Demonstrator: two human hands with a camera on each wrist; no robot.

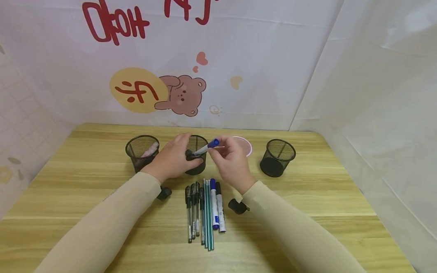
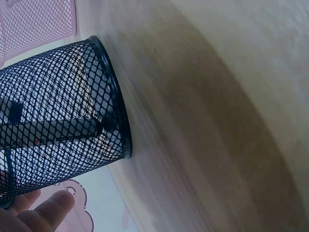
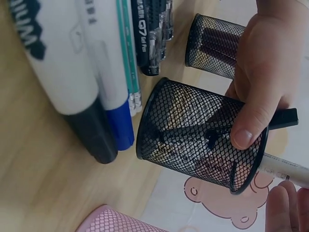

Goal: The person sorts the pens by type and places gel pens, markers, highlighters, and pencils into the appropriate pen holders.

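My left hand (image 1: 173, 157) grips the black mesh pen cup (image 1: 196, 168) in the middle of the back row, thumb across its near side. In the right wrist view that thumb (image 3: 256, 121) presses the mesh just below the rim. A black-capped marker (image 3: 284, 118) stands inside this cup, its end sticking out past the rim. My right hand (image 1: 233, 162) pinches a white marker with a blue end (image 1: 204, 147). This marker slants over the rim, its lower end at the cup's mouth.
Other black mesh cups stand at the left (image 1: 137, 161), with something pinkish inside, and at the right (image 1: 274, 168). A pink cup (image 1: 245, 148) is partly hidden behind my right hand. Before me lie black gel pens (image 1: 193, 209), green pencils (image 1: 207, 218), a blue-capped marker (image 1: 214, 202) and a black-capped one (image 1: 220, 213).
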